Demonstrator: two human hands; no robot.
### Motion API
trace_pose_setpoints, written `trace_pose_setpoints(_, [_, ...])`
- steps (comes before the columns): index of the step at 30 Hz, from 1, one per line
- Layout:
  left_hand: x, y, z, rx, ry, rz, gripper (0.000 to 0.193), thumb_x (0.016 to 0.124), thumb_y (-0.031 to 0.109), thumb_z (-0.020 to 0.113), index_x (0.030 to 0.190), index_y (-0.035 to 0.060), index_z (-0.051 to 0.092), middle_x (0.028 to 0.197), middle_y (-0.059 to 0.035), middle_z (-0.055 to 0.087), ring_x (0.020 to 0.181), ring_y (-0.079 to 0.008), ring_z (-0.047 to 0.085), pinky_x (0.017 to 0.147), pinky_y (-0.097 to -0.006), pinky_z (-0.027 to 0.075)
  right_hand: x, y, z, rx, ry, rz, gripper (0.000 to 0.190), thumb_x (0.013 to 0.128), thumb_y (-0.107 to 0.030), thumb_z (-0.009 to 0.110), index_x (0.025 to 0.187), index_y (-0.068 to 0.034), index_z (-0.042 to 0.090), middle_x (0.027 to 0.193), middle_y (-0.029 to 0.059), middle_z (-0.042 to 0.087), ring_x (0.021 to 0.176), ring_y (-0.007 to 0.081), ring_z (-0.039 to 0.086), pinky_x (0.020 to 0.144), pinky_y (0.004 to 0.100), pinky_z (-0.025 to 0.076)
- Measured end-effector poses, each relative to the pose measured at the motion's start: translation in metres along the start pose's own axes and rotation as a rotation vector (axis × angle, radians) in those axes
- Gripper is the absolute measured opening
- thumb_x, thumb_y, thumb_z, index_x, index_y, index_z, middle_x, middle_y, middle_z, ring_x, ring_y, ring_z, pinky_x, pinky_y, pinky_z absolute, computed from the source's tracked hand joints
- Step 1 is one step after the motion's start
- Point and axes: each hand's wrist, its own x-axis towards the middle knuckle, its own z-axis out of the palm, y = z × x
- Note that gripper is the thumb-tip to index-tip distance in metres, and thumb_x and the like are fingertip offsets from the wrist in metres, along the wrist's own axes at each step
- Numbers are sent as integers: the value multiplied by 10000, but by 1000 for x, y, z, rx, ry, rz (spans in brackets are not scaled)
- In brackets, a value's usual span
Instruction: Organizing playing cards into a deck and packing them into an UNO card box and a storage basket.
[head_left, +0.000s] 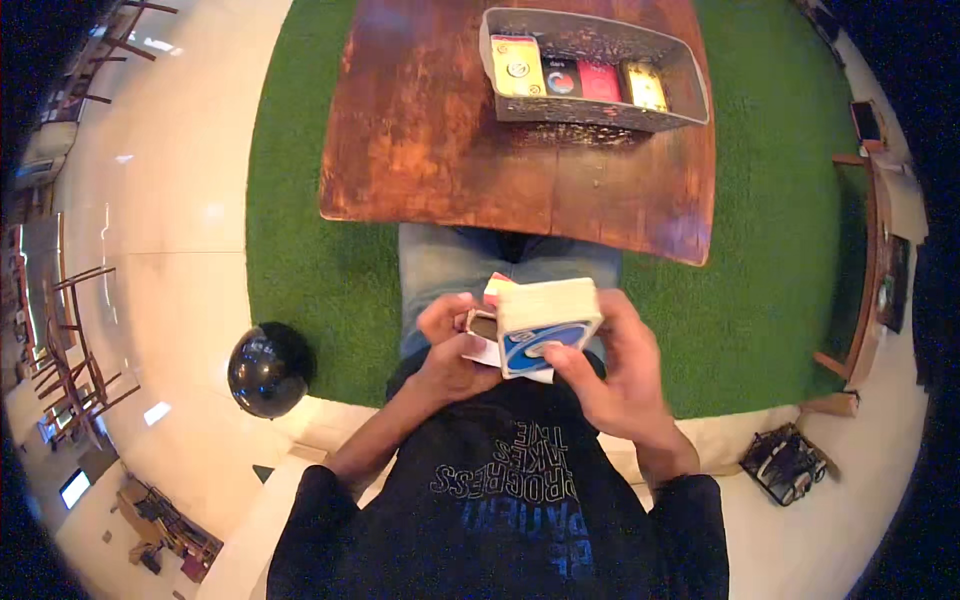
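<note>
In front of my lap, my right hand (619, 375) grips a thick deck of playing cards (551, 304), thumb on the blue face and fingers along the far side. The pale card edges face up. My left hand (454, 356) holds a small card box (484, 326), whose dark inside shows through its open end. A white flap (484, 351) sticks out under my left thumb. The deck is right beside the box and overlaps part of it, so the rest of the box is hidden.
A wooden table (450, 150) stands just beyond my knees. On it a grey bin (592, 112) holds a yellow card box (517, 67) and several smaller boxes. A black ball (270, 369) lies left by the green carpet (330, 315); a dark crate (787, 463) stands at right.
</note>
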Motion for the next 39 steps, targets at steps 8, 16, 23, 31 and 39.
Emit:
trace_pose_setpoints(8, [-13, -5, -19, 41, -124, -28, 746, 652, 27, 893, 1138, 202, 354, 1268, -159, 326, 1042, -290, 598, 844, -366, 550, -15, 30, -2, -376, 33, -64, 327, 842, -165, 746, 1089, -11, 596, 1013, 163, 618, 934, 339, 581, 824, 396, 465])
trace_pose_setpoints(16, [-16, -3, -26, -43, -203, -18, 606, 711, -73, 798, 1103, 172, 406, 1275, -183, 311, 1083, -325, 572, 841, -401, 575, -12, 21, -9, -564, -105, -187, 349, 827, -153, 744, 1105, 4, 602, 976, 171, 627, 910, 358, 580, 820, 431, 474])
trace_pose_setpoints(23, [-14, -9, -21, -215, -181, -65, 537, 693, -156, 753, 1034, 106, 433, 1253, -176, 318, 1057, -327, 610, 854, -407, 569, -4, 18, -13, -660, -260, -219, 369, 779, -58, 710, 1121, 3, 587, 1006, 144, 639, 933, 329, 584, 812, 416, 503])
trace_pose_setpoints(31, [-13, -7, -25, -186, -146, -118, 614, 728, -27, 788, 1185, 138, 414, 1232, -169, 423, 951, -259, 607, 827, -379, 513, -6, 14, -13, -849, -320, -322, 295, 777, -89, 615, 1062, -14, 616, 1003, 99, 627, 909, 268, 586, 782, 366, 502])
trace_pose_setpoints(39, [2, -6, -43, -144, -449, -347, 462, 684, -42, 755, 1117, 66, 635, 1073, -135, 603, 945, -264, 623, 769, -325, 530, -11, 22, -15, -850, -286, -341, 305, 768, -77, 610, 1063, -1, 616, 994, 109, 620, 906, 275, 586, 796, 376, 517])
